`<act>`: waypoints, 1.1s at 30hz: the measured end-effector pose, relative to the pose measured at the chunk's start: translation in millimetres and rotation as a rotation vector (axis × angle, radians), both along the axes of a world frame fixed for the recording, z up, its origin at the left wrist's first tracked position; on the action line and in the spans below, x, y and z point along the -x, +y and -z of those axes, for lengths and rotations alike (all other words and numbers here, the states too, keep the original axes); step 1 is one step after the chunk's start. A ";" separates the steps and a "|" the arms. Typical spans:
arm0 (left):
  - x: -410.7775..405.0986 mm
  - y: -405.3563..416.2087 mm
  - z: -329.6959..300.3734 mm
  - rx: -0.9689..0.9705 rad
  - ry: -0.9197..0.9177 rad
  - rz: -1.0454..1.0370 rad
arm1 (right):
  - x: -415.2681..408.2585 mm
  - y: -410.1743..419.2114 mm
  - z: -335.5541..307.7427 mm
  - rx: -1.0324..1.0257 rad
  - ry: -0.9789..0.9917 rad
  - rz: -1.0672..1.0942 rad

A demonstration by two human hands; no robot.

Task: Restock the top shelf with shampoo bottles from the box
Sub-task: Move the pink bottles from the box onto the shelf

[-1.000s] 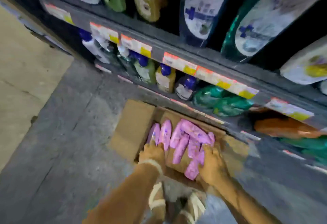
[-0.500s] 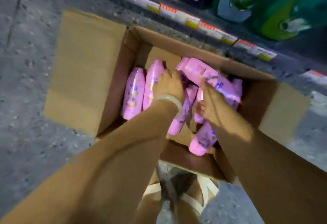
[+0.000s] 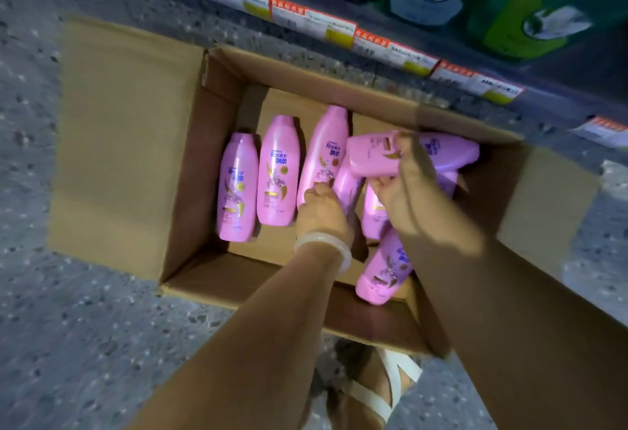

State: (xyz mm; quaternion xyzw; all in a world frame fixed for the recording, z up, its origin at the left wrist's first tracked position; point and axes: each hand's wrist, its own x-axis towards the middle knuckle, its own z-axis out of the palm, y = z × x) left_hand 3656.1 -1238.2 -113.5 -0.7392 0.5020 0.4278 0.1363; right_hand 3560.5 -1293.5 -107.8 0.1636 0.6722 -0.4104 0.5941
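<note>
Speckled grey floor (image 3: 85, 310) carries an open brown cardboard box (image 3: 129, 130) of pink plastic shampoo bottles (image 3: 276, 171). The left hand (image 3: 323, 212) curls round one leaning bottle's base; the right hand (image 3: 404, 191) grips a crosswise bottle (image 3: 370, 154). Picking is under way; lifting both clear toward the unseen top shelf likely follows.

Pink shampoo bottles (image 3: 275, 171) with blue lettering and gold leaf motifs lie in a plain brown box (image 3: 129, 144). Grey speckled floor (image 3: 68, 344). Far right, green bottles (image 3: 530, 11); red-and-white price tags (image 3: 339, 27) with yellow patches.
</note>
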 end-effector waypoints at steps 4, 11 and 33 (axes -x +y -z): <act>-22.1 -2.3 -18.8 0.013 0.151 -0.218 | 14.0 26.3 -24.2 0.050 0.031 0.091; -43.9 -1.1 -107.6 0.149 0.437 -0.511 | 20.2 60.4 -109.0 0.070 0.293 -0.191; -12.2 -9.5 -564.1 0.776 0.795 -0.430 | 39.2 66.3 -571.2 0.631 0.484 -0.288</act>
